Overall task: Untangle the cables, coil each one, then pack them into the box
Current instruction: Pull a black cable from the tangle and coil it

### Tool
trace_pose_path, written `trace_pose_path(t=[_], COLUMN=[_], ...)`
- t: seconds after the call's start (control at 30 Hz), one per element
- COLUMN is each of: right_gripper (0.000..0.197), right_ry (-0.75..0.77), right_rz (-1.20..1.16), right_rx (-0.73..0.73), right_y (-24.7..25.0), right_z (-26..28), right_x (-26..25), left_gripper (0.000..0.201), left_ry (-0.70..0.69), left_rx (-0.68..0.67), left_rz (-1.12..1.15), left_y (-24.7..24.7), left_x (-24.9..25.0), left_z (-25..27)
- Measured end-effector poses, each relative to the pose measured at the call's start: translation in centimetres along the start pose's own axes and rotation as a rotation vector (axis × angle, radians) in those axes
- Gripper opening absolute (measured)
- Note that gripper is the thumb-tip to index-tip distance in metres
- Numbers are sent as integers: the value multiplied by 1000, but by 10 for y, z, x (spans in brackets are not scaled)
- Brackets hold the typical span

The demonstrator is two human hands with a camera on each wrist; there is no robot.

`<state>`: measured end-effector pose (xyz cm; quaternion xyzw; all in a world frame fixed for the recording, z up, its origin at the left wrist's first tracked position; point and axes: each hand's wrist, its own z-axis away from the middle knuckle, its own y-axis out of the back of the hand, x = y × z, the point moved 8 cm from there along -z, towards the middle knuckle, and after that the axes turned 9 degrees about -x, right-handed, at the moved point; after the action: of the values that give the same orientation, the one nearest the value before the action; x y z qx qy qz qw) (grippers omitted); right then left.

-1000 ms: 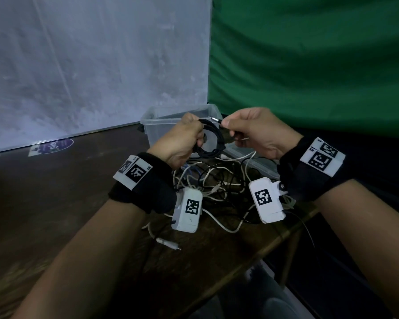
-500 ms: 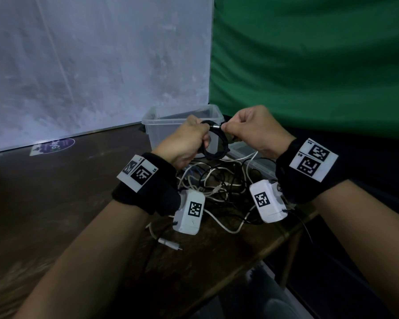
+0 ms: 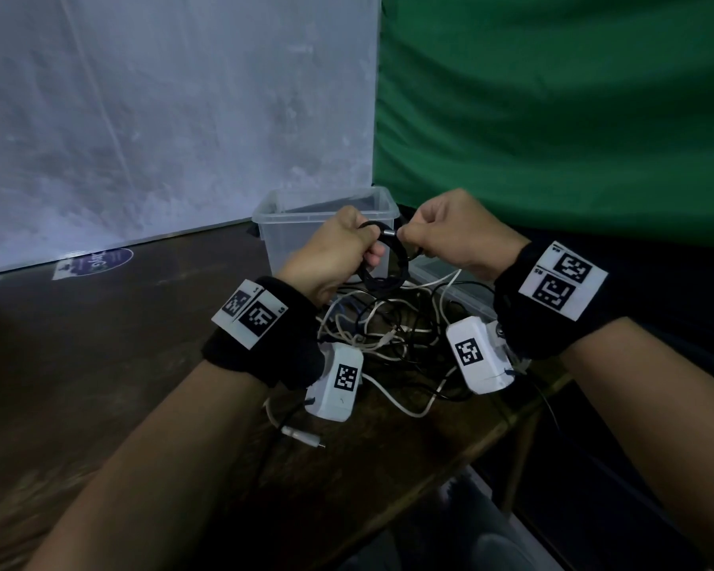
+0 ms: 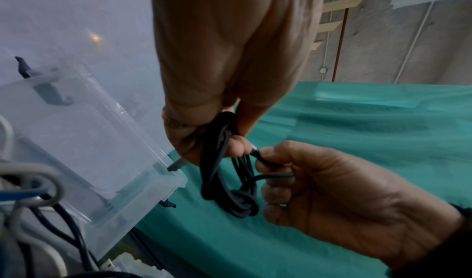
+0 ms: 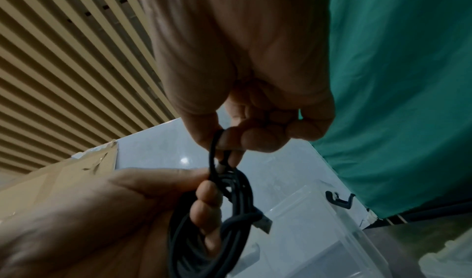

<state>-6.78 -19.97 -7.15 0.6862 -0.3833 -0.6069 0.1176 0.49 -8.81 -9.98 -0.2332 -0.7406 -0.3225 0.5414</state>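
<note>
- Looking down from the head view, the left hand (image 3: 339, 257) is gripping a black cable coil (image 3: 382, 261) with fingers curled round its loops, apparently to keep the coil from springing open. Just beside it, the right hand (image 3: 454, 236) is pinching the cable's plug end (image 3: 390, 232), likely to tuck it in. Beyond both hands the clear box (image 3: 273, 224) is waiting; beneath them the tangled cables (image 3: 388, 335) are lying on the desk (image 3: 100, 344).
- Seen from the left wrist, the left hand (image 4: 230, 60) is clamping the coil (image 4: 224, 171) at its top, so the loops are hanging below it, while the right hand (image 4: 332, 197) is pinching the loose tail. The box (image 4: 89, 141) is sitting to the side.
- Seen from the right wrist, the right hand (image 5: 242, 80) is nipping the cable between thumb and fingertip, and the left hand (image 5: 114, 211) is holding the coil (image 5: 230, 211), its other connector (image 5: 264, 222) sticking out.
</note>
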Motion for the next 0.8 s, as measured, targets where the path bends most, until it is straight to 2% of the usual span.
trace_pose_path(t=[0.13,0.23,0.43,0.6,0.8], right_gripper=[17,22,16,27,27], right_ry=[-10,-7,10,74,130], right_rz=[-10,21,37,-97,-11], right_rx=[-31,-16,43,62,133], right_y=[1,2,3,3,11], right_z=[-1,-1,0,1,-1], right_x=[0,-1,-3,-3,-7], left_gripper=[21,20,20,19,19], left_ry=[-6,-26,-63,-98,-127], left_rx=[-37,-43,-32,-51,-86], left_rz=[40,41,33,39,62], left_y=[-6,-7,-8,-7,-12], left_x=[3,3,4,12,16], left_z=[1,2,2,5,8])
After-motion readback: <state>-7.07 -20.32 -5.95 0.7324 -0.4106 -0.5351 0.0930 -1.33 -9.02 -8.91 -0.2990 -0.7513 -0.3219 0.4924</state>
